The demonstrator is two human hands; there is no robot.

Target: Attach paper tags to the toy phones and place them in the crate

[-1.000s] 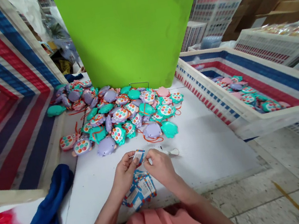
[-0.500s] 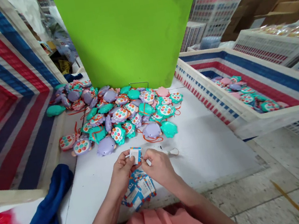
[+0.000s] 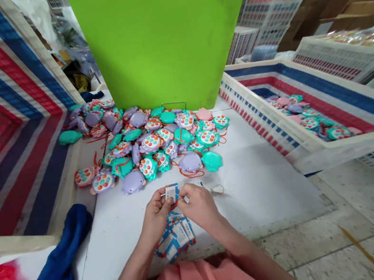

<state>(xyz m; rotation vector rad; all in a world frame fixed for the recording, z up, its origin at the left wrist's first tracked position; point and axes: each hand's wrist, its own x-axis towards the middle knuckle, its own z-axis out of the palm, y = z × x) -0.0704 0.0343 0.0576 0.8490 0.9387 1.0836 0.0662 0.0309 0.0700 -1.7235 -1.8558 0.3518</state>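
Observation:
My left hand (image 3: 159, 212) is closed on a small blue-and-white printed card (image 3: 171, 192), thumb across its face. Close against the card's right edge, my right hand (image 3: 198, 204) is closed in a pinch; what lies between its fingertips is too small to make out. Below both hands a loose pile of similar cards (image 3: 180, 235) lies on the white tabletop (image 3: 265, 194). Beyond them spreads a heap of turtle-like plastic toys in teal, purple and pink, with orange cords; a purple toy (image 3: 190, 163) and a teal toy (image 3: 212, 160) lie nearest my right hand.
A small white object with a thin loop (image 3: 217, 189) lies right of my right hand. A green panel (image 3: 169, 41) rises behind the toys. At right stands a striped-lined crate (image 3: 320, 155) holding more toys; another lined crate (image 3: 17, 242) is tipped at left, beside a blue cloth (image 3: 60, 263).
The card and my left hand have shifted slightly to the right, with the card turned a little. My right hand stays pinched at its edge. The toys have not moved.

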